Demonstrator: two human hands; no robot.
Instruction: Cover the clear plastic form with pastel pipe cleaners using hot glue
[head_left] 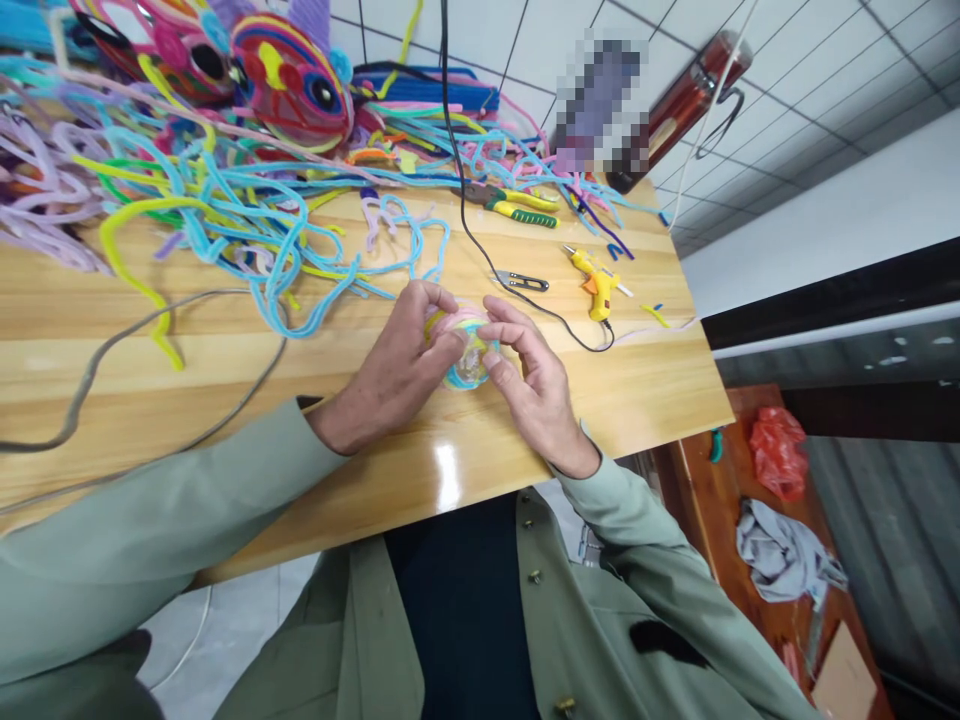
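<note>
Both my hands meet over the middle of the wooden table [300,480]. My left hand [394,370] is closed on a small round coil of pipe cleaners [466,372], pink, yellow and light blue. My right hand [529,385] pinches the same coil from the right, fingertips on its pink top. The hands hide most of the coil. Both arms wear pale green sleeves.
Loose pipe cleaners [225,215] pile at the table's back left, with colourful fish-like figures [292,80] behind. A yellow glue gun [598,285], small snips [523,282] and yellow-handled pliers [521,207] lie right of centre. A black cable [454,150] and grey cable [112,350] cross the table.
</note>
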